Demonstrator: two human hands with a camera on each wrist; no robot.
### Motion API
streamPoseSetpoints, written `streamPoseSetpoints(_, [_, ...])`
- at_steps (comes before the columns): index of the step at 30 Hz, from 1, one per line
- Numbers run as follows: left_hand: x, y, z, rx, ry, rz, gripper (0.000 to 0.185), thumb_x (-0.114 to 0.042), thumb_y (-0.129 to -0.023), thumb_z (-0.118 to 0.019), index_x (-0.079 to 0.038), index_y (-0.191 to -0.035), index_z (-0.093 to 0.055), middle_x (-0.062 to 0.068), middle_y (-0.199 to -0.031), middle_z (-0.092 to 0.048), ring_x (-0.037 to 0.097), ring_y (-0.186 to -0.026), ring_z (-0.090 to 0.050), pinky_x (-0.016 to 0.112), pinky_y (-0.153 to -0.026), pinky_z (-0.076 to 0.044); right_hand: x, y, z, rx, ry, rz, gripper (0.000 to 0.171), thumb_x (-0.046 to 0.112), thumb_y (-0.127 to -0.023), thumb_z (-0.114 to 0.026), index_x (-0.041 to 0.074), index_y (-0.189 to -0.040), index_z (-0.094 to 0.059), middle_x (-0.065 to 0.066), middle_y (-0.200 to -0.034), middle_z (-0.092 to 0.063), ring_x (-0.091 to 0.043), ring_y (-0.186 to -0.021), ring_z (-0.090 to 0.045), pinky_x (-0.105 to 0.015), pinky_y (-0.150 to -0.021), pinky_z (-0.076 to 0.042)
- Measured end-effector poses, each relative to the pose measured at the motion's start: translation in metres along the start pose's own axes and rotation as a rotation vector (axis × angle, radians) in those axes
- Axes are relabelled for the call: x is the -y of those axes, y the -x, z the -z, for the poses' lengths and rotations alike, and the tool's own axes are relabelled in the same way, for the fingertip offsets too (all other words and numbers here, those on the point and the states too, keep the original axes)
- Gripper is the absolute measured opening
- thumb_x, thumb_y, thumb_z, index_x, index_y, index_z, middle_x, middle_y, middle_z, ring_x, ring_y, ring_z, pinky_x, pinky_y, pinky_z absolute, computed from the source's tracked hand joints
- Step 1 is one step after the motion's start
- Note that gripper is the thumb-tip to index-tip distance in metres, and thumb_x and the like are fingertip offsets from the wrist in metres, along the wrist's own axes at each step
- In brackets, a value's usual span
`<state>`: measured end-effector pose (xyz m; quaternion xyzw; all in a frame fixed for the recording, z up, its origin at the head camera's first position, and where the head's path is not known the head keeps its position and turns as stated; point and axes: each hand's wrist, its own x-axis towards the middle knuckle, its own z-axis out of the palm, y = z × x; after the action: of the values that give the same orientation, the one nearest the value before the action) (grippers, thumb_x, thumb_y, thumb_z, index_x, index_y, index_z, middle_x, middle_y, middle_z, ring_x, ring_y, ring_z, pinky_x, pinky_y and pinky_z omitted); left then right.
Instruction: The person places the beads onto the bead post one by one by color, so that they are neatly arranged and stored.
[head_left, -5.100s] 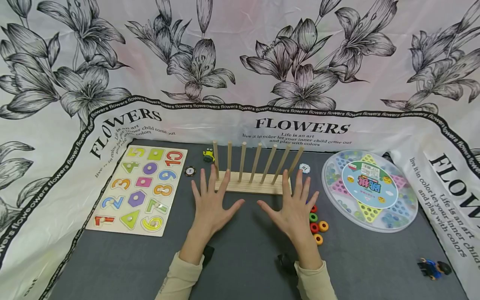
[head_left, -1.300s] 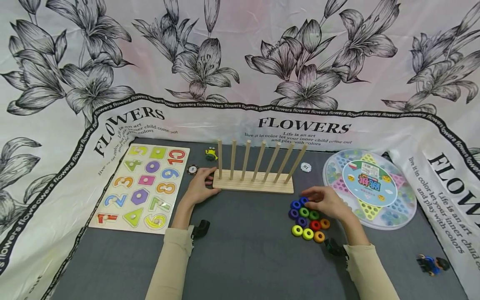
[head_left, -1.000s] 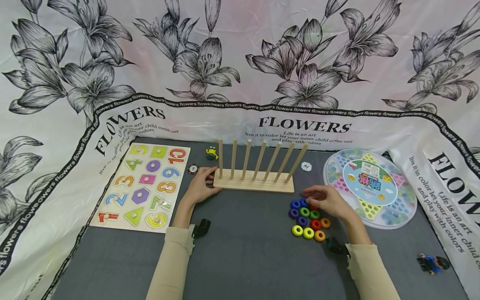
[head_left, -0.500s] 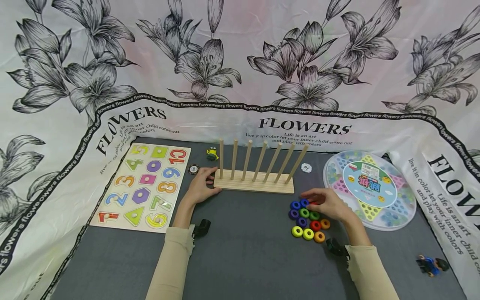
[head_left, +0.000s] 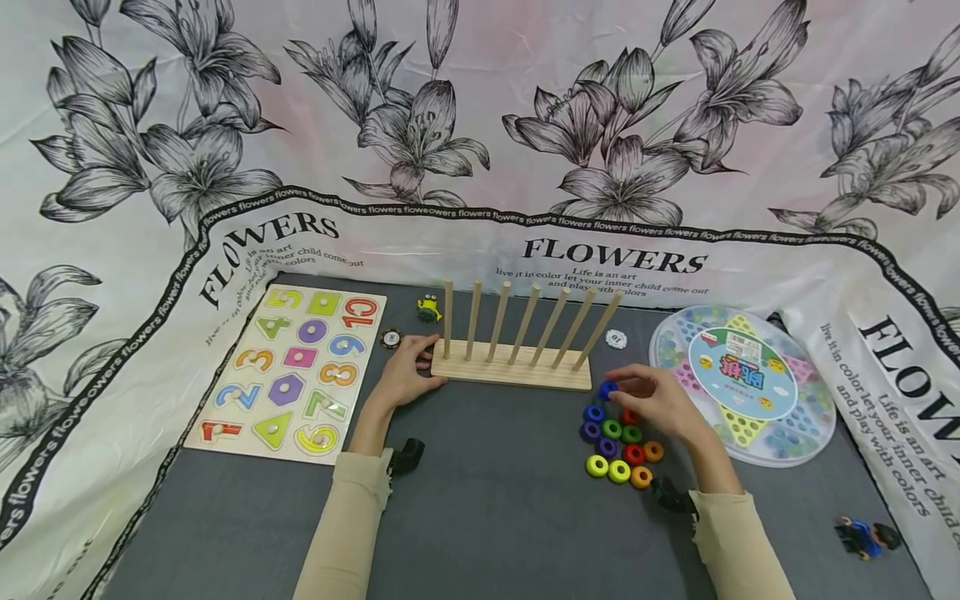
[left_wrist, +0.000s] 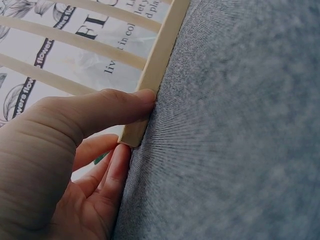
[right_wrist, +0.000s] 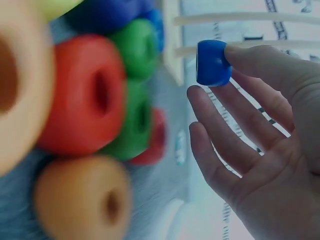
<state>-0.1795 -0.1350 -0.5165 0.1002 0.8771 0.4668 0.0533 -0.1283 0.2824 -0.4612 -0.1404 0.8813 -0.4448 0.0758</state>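
A wooden rack (head_left: 517, 376) with several upright pegs stands on the grey mat (head_left: 487, 500). My left hand (head_left: 408, 375) grips the rack's left end; in the left wrist view the thumb (left_wrist: 115, 107) presses the base's corner (left_wrist: 155, 70) and fingers curl under it. My right hand (head_left: 622, 392) pinches a blue ring (head_left: 607, 388) just above a cluster of coloured rings (head_left: 618, 450), in front of the rack's right end. Up close, the blue ring (right_wrist: 212, 62) sits at my right hand's fingertips (right_wrist: 220, 75), beside red (right_wrist: 82, 95), green (right_wrist: 135, 47) and orange rings (right_wrist: 80, 200).
A number puzzle board (head_left: 288, 371) lies at the left and a round checkers case (head_left: 742, 383) at the right. A yellow toy (head_left: 429, 308) and two small tokens (head_left: 391, 337) (head_left: 616, 338) flank the rack. A small figure (head_left: 862, 537) lies near the front right. Floral cloth surrounds the mat.
Both hands lay flat five seconds ago. Since then the left has gripped the rack's end, and the right has picked a blue ring from the cluster and raised it slightly.
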Motion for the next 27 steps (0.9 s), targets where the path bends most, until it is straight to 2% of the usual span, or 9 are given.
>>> streamPoseSetpoints(3, [-0.001, 0.000, 0.000, 0.001, 0.005, 0.001, 0.074, -0.006, -0.080, -0.081, -0.003, -0.146, -0.047, 0.020, -0.137, -0.043, 0.032, -0.112, -0.057, 0.040, -0.096, -0.053, 0.012, -0.002, 0.002, -0.024, 0.002, 0.030, 0.027, 0.009, -0.092, -0.070, 0.000, -0.118, -0.068, -0.017, -0.111, -0.070, -0.028, -0.099, -0.069, -0.023, -0.077, -0.058])
streamPoseSetpoints(11, [-0.001, 0.002, 0.000, -0.003, -0.002, -0.008, 0.074, -0.006, -0.080, -0.081, -0.001, -0.146, -0.047, 0.021, -0.135, -0.043, 0.033, -0.111, -0.057, 0.040, -0.095, -0.053, 0.057, -0.011, 0.002, -0.105, 0.006, 0.172, 0.026, 0.004, -0.090, -0.071, 0.000, -0.116, -0.070, -0.014, -0.105, -0.070, -0.006, -0.091, -0.067, -0.016, -0.079, -0.055])
streamPoseSetpoints(15, [-0.001, 0.002, 0.000, -0.005, -0.003, -0.008, 0.074, -0.006, -0.080, -0.081, -0.001, -0.146, -0.047, 0.020, -0.135, -0.044, 0.032, -0.111, -0.057, 0.040, -0.095, -0.053, 0.095, -0.015, 0.001, -0.147, -0.002, 0.226, 0.025, -0.004, -0.087, -0.071, -0.006, -0.112, -0.070, -0.018, -0.102, -0.069, -0.007, -0.087, -0.067, -0.015, -0.075, -0.055])
streamPoseSetpoints(20, [0.000, 0.001, -0.001, -0.004, -0.004, -0.010, 0.074, -0.007, -0.081, -0.081, -0.002, -0.146, -0.047, 0.020, -0.135, -0.044, 0.032, -0.112, -0.057, 0.040, -0.096, -0.053, 0.141, -0.019, -0.001, -0.197, 0.002, 0.252, 0.023, -0.007, -0.087, -0.070, -0.011, -0.109, -0.069, -0.022, -0.101, -0.069, -0.009, -0.082, -0.068, -0.014, -0.073, -0.054])
streamPoseSetpoints(23, [0.000, 0.001, -0.001, -0.002, -0.006, -0.009, 0.074, -0.008, -0.081, -0.081, -0.003, -0.146, -0.047, 0.020, -0.136, -0.044, 0.032, -0.112, -0.057, 0.040, -0.096, -0.053, 0.154, -0.025, -0.003, -0.223, -0.016, 0.270, 0.023, -0.008, -0.086, -0.069, -0.011, -0.108, -0.069, -0.024, -0.099, -0.070, -0.009, -0.079, -0.068, -0.014, -0.071, -0.054])
streamPoseSetpoints(27, [-0.001, 0.001, 0.000, 0.000, -0.013, -0.008, 0.074, -0.008, -0.081, -0.081, -0.003, -0.146, -0.047, 0.020, -0.136, -0.043, 0.032, -0.113, -0.057, 0.040, -0.097, -0.053, 0.152, -0.038, -0.008, -0.238, -0.068, 0.325, 0.024, -0.009, -0.085, -0.070, -0.009, -0.109, -0.070, -0.022, -0.100, -0.069, -0.007, -0.078, -0.067, -0.016, -0.071, -0.055])
